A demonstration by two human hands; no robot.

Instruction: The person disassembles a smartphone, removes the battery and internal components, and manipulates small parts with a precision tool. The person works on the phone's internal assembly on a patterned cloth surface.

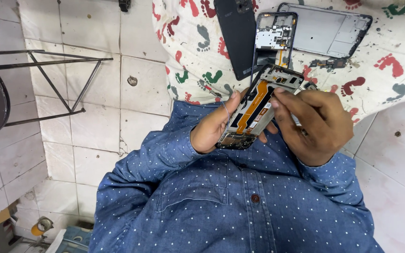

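Observation:
My left hand (pixel 212 126) grips an opened phone (pixel 258 110) by its lower end, back cover off, with an orange flex strip running along its inside. My right hand (pixel 312 124) is pinched at the phone's upper right edge, fingertips touching the frame near the top; whether it holds a small tool is hidden. A thin wire or thread hangs by my left thumb. Both arms wear blue dotted sleeves.
A cloth (pixel 390 42) printed with coloured footprints covers the work surface. On it lie a dark back cover (pixel 233 33), another phone frame with exposed board (pixel 273 35) and a grey screen panel (pixel 326 30). A metal-legged stool (pixel 33 89) stands left on the tiled floor.

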